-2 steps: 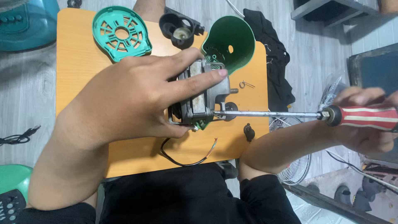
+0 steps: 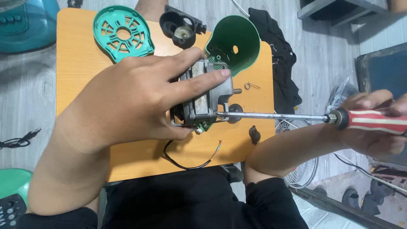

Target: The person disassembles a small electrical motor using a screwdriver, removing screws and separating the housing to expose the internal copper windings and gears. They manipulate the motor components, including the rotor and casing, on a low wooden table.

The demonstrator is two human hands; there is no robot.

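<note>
Left hand [image 2: 131, 101] is gripping the fan motor [image 2: 205, 97] from above, fingers wrapping over its metal body, pinning it on the orange bench [image 2: 76, 63] near the middle. Right hand [image 2: 375, 125] is closing around the red-and-white striped handle of a long screwdriver [image 2: 296, 116], out past the right bench edge. The screwdriver shaft is lying roughly horizontal, its tip touching the motor's right side. A black cable [image 2: 186, 161] with bare wire ends is trailing from under the motor toward the near edge. Green cone-shaped housing [image 2: 235, 42] is sitting just behind the motor, touching or nearly so. Green vented cover [image 2: 123, 34] is lying flat at the far left of the bench. Black plastic part [image 2: 180, 23] is resting at the far edge between the two green pieces. Small metal clip [image 2: 251, 86] and a small black knob [image 2: 254, 135] are lying right of the motor. Black cloth [image 2: 277, 59] is lying on the floor past the right edge.
</note>
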